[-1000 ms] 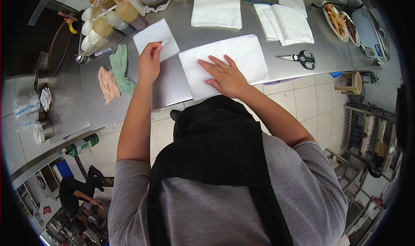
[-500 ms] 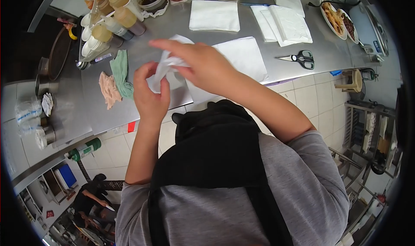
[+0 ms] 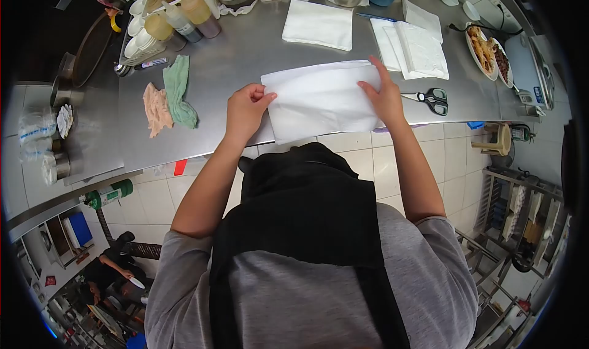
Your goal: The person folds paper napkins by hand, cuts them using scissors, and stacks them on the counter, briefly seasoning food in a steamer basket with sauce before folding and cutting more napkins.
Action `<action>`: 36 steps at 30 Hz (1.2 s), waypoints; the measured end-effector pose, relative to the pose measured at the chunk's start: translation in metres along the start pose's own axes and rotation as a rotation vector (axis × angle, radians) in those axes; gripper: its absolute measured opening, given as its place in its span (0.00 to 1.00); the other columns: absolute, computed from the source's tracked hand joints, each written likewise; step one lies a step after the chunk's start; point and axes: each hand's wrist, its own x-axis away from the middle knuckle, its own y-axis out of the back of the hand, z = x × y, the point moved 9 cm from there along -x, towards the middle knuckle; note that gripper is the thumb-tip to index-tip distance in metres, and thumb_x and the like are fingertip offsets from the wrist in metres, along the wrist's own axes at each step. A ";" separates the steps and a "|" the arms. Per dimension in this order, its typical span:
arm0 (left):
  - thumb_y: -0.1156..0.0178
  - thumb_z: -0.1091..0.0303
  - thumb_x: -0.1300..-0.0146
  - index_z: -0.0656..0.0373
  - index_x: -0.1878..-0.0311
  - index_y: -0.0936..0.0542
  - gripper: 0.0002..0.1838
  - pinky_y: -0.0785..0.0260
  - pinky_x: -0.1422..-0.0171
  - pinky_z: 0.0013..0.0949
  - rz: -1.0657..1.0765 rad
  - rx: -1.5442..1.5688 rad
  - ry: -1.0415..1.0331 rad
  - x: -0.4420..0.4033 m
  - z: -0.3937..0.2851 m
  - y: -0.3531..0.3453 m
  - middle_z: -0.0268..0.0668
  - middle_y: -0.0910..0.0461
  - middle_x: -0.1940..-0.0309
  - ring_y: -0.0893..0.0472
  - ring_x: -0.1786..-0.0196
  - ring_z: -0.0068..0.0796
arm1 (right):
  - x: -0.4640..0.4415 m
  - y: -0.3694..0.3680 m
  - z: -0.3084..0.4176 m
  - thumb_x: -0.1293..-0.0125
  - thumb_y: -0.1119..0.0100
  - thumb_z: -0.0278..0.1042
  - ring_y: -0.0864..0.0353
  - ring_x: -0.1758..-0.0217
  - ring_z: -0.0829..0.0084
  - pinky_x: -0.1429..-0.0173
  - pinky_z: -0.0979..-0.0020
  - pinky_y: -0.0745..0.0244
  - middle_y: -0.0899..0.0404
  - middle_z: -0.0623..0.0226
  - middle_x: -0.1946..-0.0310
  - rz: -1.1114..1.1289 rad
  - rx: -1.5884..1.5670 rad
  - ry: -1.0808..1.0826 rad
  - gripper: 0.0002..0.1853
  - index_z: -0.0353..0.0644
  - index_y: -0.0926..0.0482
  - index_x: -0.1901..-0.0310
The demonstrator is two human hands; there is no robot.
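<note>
Even, fairly bright light falls over the brushed grey stainless-steel counter (image 3: 239, 54), leaving a soft sheen; its source lies out of view. The flat, rectangular white sheets (image 3: 322, 100) are the brightest patch near the middle, their surface texture faint. Both bare hands, left (image 3: 245, 112) and right (image 3: 386, 100), look reasonably crisp. The black cloth apron (image 3: 300, 220) swallows most detail. Fisheye distortion bends the counter's front edge and the grey metal rack (image 3: 521, 195) — black vignetting closes the corners. At lower left, the dark-clothed person (image 3: 113, 269) is dim, small and soft.
</note>
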 end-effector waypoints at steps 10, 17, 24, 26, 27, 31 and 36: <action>0.29 0.63 0.43 0.64 0.60 0.18 0.15 0.28 0.62 0.30 -0.110 -0.249 -0.036 -0.010 0.001 0.000 0.38 0.16 0.72 0.19 0.71 0.27 | -0.005 -0.023 -0.020 0.37 0.33 0.44 0.19 0.76 0.54 0.68 0.61 0.26 0.19 0.56 0.77 0.088 0.184 -0.182 0.33 0.57 0.34 0.32; 0.29 0.64 0.43 0.64 0.59 0.19 0.15 0.28 0.63 0.31 -0.130 -0.265 -0.062 -0.010 0.000 0.000 0.38 0.16 0.72 0.19 0.71 0.28 | -0.011 -0.028 -0.022 0.37 0.33 0.46 0.17 0.72 0.57 0.67 0.61 0.25 0.17 0.57 0.72 0.048 0.247 -0.093 0.34 0.58 0.36 0.31; 0.30 0.66 0.43 0.62 0.56 0.22 0.16 0.27 0.59 0.37 -0.223 -0.416 -0.097 -0.005 -0.015 0.005 0.41 0.20 0.64 0.19 0.61 0.39 | -0.012 -0.024 0.000 0.38 0.33 0.43 0.16 0.62 0.57 0.62 0.61 0.24 0.19 0.56 0.52 0.054 0.323 -0.121 0.37 0.55 0.38 0.29; 0.32 0.68 0.41 0.62 0.55 0.23 0.14 0.27 0.56 0.39 -0.265 -0.450 -0.341 0.002 -0.043 -0.006 0.42 0.22 0.62 0.20 0.59 0.43 | -0.010 -0.012 0.051 0.37 0.37 0.35 0.19 0.50 0.55 0.51 0.58 0.25 0.23 0.53 0.45 -0.277 0.520 0.152 0.35 0.50 0.38 0.29; 0.34 0.70 0.40 0.62 0.54 0.24 0.13 0.28 0.53 0.41 -0.304 -0.477 -0.585 0.015 -0.066 -0.017 0.44 0.25 0.60 0.21 0.56 0.46 | -0.010 -0.028 0.064 0.37 0.43 0.25 0.25 0.40 0.51 0.40 0.54 0.30 0.26 0.48 0.43 -0.210 0.268 0.179 0.33 0.47 0.38 0.29; 0.41 0.73 0.38 0.63 0.46 0.25 0.16 0.30 0.40 0.43 0.032 -0.438 -0.568 0.025 -0.049 -0.091 0.49 0.27 0.48 0.24 0.45 0.51 | 0.023 -0.124 0.088 0.31 0.57 0.25 0.31 0.31 0.53 0.28 0.56 0.38 0.32 0.47 0.33 0.347 -0.531 -0.139 0.31 0.41 0.44 0.26; 0.44 0.56 0.32 0.60 0.25 0.41 0.36 0.53 0.21 0.49 0.071 -0.745 -0.564 0.033 -0.039 -0.105 0.48 0.43 0.25 0.44 0.22 0.48 | 0.028 -0.089 0.020 0.24 0.58 0.53 0.48 0.20 0.66 0.20 0.52 0.56 0.46 0.68 0.22 0.328 0.479 0.099 0.34 0.49 0.50 0.23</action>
